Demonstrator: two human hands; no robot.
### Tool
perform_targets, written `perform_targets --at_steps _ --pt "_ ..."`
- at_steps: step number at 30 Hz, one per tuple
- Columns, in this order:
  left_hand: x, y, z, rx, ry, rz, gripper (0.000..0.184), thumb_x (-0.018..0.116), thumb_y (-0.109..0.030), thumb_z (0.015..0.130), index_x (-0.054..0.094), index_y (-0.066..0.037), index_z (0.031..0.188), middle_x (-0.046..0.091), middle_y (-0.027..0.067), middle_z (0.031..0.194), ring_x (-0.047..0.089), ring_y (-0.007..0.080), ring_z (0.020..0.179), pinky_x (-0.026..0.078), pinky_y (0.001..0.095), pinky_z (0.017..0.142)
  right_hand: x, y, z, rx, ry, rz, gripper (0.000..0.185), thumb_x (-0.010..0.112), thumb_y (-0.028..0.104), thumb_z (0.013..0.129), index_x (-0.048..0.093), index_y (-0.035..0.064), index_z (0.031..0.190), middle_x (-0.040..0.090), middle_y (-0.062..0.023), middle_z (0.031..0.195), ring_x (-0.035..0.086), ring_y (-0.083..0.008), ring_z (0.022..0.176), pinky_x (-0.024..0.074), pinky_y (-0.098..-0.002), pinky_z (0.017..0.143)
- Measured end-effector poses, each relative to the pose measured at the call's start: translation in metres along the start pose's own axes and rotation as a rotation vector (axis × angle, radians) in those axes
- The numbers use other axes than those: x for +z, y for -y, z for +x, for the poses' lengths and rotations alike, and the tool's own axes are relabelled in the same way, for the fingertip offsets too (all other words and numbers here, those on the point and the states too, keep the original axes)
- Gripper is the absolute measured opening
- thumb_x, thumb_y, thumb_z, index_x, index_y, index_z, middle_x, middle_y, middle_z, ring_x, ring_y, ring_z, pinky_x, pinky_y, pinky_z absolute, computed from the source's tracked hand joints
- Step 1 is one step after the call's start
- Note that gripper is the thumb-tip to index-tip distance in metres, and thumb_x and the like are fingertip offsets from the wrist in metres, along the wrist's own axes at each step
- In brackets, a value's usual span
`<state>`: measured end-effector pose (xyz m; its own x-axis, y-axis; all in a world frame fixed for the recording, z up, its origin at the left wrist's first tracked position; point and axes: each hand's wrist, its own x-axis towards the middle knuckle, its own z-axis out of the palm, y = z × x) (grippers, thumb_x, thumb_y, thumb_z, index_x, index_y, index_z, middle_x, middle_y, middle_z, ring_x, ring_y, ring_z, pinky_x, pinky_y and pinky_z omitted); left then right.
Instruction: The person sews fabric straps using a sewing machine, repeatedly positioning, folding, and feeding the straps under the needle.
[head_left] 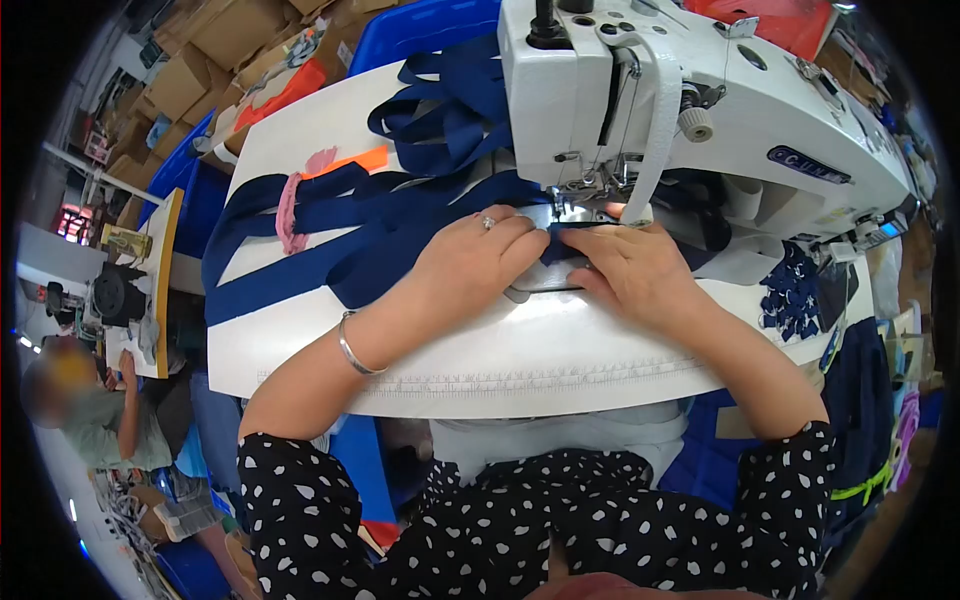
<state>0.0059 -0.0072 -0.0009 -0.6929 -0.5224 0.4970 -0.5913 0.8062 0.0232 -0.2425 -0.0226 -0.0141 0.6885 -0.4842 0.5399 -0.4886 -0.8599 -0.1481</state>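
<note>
A white sewing machine (590,100) stands over the table, its presser foot and needle area lit. My left hand (480,255), with a ring and a bracelet on that arm, presses on dark blue fabric strip (400,235) just left of the needle. Close to the foot's right side is my right hand (635,270), its fingertips at a small dark blue piece (562,246) on the metal plate. Both hands' fingertips nearly meet in front of the foot. What lies under the fingers is partly hidden.
Looped blue strips (450,110) lie behind on the white table (450,385). A pink tie (290,215) and orange strip (350,162) are at left. Small blue pieces (790,290) sit at right. Cardboard boxes (195,75) and a blue bin (420,30) stand behind. Another person (110,425) sits far left.
</note>
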Motion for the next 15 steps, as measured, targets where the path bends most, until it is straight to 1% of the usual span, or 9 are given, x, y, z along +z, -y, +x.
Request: perform_targets --at_steps 1,2,4,5,6,8,10,14,15 --pt "0.003 0.002 0.002 0.005 -0.014 -0.014 0.032 0.065 -0.005 0.076 0.065 -0.002 0.108 0.067 0.0098 0.104 0.067 0.0273 0.099 0.058 0.0350 0.078 0.002 -0.002 -0.001 -0.014 -0.012 -0.001 0.029 0.072 0.024 0.089 0.067 0.0115 0.115 0.073 -0.0021 0.099 0.070 -0.0170 0.093 0.0452 -0.0372 0.096" --pt "0.006 0.003 0.004 0.014 -0.013 -0.019 0.032 0.065 -0.005 0.076 0.065 -0.002 0.108 0.067 0.0098 0.104 0.067 0.0273 0.099 0.058 0.0350 0.078 0.003 -0.003 -0.002 -0.005 -0.014 -0.006 0.029 0.072 0.024 0.089 0.067 0.0115 0.115 0.073 -0.0021 0.099 0.070 -0.0170 0.093 0.0452 -0.0372 0.096" --pt "0.010 -0.001 0.004 -0.034 -0.049 -0.120 0.032 0.069 -0.001 0.073 0.067 -0.003 0.104 0.068 0.0096 0.104 0.067 0.0282 0.098 0.058 0.0355 0.079 0.005 -0.006 -0.002 -0.050 -0.042 -0.019 0.026 0.073 0.027 0.087 0.067 0.0116 0.107 0.073 -0.0012 0.096 0.071 -0.0174 0.088 0.0458 -0.0366 0.096" --pt "0.012 -0.002 0.004 -0.060 -0.065 -0.172 0.032 0.071 0.001 0.071 0.068 -0.003 0.102 0.069 0.0095 0.104 0.068 0.0287 0.097 0.058 0.0358 0.080 0.005 -0.006 -0.001 -0.040 -0.043 -0.024 0.026 0.073 0.027 0.087 0.067 0.0116 0.107 0.073 -0.0012 0.096 0.071 -0.0174 0.088 0.0458 -0.0366 0.096" --pt "0.014 -0.002 0.005 -0.054 -0.061 -0.179 0.032 0.071 0.001 0.071 0.068 -0.003 0.102 0.069 0.0095 0.104 0.068 0.0287 0.097 0.058 0.0358 0.080 0.005 -0.005 0.000 -0.053 -0.066 -0.028 0.023 0.072 0.026 0.087 0.066 0.0117 0.103 0.072 -0.0006 0.092 0.070 -0.0174 0.085 0.0463 -0.0365 0.096" --pt "0.015 -0.003 0.005 -0.049 -0.125 -0.155 0.027 0.069 -0.003 0.074 0.067 -0.005 0.100 0.068 0.0065 0.101 0.067 0.0246 0.096 0.057 0.0336 0.078 0.005 -0.004 0.001 -0.061 -0.090 -0.032 0.021 0.072 0.026 0.087 0.066 0.0118 0.100 0.071 -0.0001 0.088 0.070 -0.0174 0.082 0.0468 -0.0365 0.095" --pt "0.016 -0.004 0.005 -0.083 -0.129 -0.196 0.026 0.070 -0.003 0.074 0.067 -0.005 0.101 0.068 0.0069 0.100 0.067 0.0256 0.094 0.057 0.0337 0.078 0.005 -0.004 0.003 -0.068 -0.097 -0.048 0.018 0.072 0.025 0.087 0.065 0.0117 0.096 0.068 0.0005 0.083 0.068 -0.0176 0.077 0.0474 -0.0363 0.094" --pt "0.015 -0.009 0.005 -0.197 -0.102 -0.341 0.026 0.073 -0.001 0.077 0.067 -0.005 0.102 0.068 0.0088 0.101 0.067 0.0286 0.091 0.057 0.0356 0.078 0.008 -0.003 0.003 -0.051 -0.135 -0.038 0.016 0.071 0.025 0.087 0.063 0.0122 0.092 0.067 0.0006 0.079 0.067 -0.0181 0.075 0.0477 -0.0367 0.094" --pt "0.016 -0.010 0.005 -0.192 -0.100 -0.345 0.026 0.073 -0.001 0.077 0.067 -0.005 0.102 0.068 0.0088 0.101 0.067 0.0286 0.091 0.057 0.0356 0.078 0.008 -0.003 0.003 -0.047 -0.138 -0.032 0.016 0.071 0.025 0.087 0.063 0.0122 0.092 0.067 0.0003 0.079 0.067 -0.0182 0.074 0.0479 -0.0368 0.094"
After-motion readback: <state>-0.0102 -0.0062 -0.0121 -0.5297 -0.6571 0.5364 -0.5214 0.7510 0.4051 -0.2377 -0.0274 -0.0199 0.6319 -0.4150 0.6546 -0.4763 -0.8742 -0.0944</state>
